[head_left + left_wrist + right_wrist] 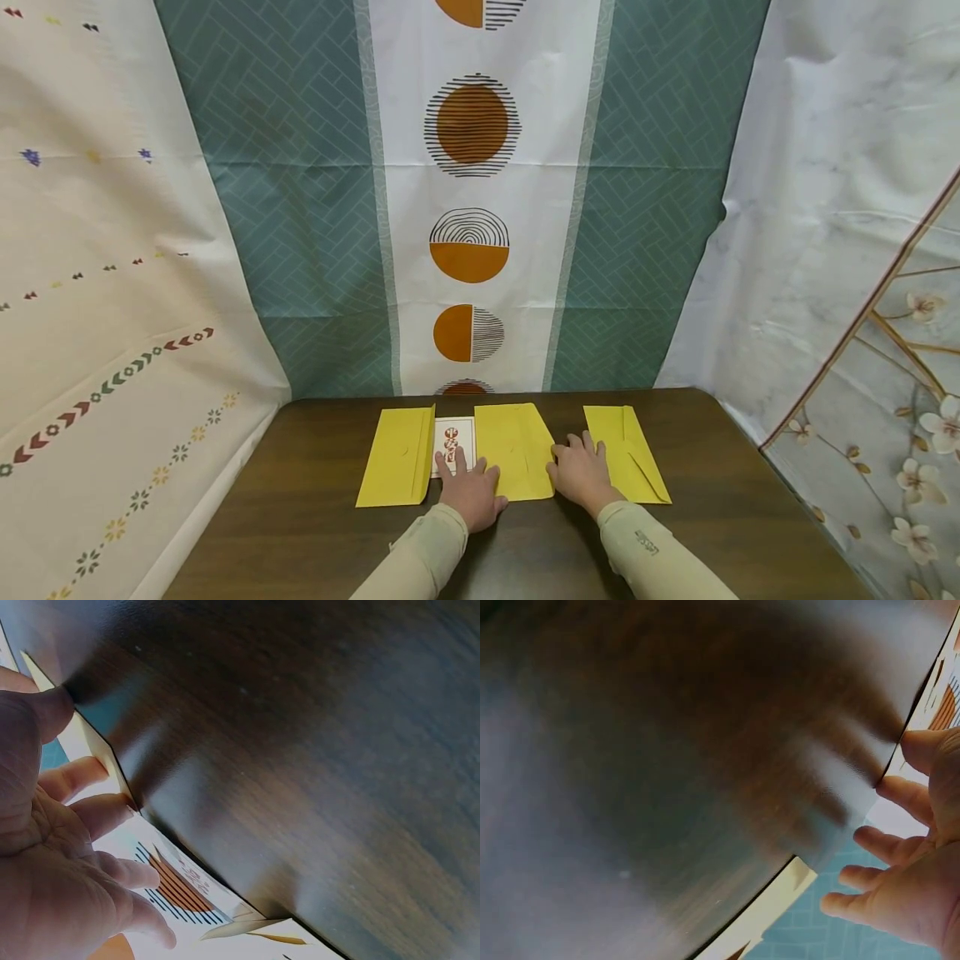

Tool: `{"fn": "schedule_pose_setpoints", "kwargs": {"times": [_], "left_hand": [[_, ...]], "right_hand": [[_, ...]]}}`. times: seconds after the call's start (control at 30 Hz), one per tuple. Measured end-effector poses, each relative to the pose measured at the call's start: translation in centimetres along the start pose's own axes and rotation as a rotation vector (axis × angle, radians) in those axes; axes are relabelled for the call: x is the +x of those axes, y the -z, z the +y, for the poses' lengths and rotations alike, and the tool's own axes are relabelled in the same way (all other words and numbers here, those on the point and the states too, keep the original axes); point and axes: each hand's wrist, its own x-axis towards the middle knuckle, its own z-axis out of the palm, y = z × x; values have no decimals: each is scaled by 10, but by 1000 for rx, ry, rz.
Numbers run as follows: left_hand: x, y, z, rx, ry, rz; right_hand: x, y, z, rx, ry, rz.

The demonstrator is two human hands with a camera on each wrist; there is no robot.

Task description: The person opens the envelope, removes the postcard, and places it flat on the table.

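I'm probably straightening the middle envelope (517, 437), left hand (471, 497) and right hand (583, 477) spread, grasping nothing; next likely needs gentle nudging.

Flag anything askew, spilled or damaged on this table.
Nothing looks spilled or torn. Only the white card stands out: it lies between the left yellow envelope and the middle yellow envelope, lone white among yellow.

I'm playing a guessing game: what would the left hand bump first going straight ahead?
Probably the white card with red print: the left hand overlaps it in the head view, though touching is unclear.
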Motion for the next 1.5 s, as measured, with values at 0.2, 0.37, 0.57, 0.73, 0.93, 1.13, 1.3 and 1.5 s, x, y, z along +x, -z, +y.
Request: {"fn": "schedule_pose_setpoints", "kwargs": {"times": [0.2,0.37,0.57,0.73,0.93,1.13,1.3,1.5], "left_hand": [[1,0,-1,-18,6,-28],[1,0,0,-12,3,-18],[-2,1,1,1,1,-11],[0,3,3,22,-7,-34],[6,1,9,-46,1,75],[8,3,33,-306,141,126],[14,-4,53,-327,274,186],[26,-17,72,-242,370,232]], "right_hand": [[5,-3,-5,-65,114,79],[11,-4,-14,-97,126,67],[14,-5,-24,-32,129,42],[14,-5,-25,61,97,28],[19,9,-23,161,34,-44],[25,17,-19,211,10,-123],[26,17,-19,227,21,-132],[27,17,-18,234,12,-121]]}}
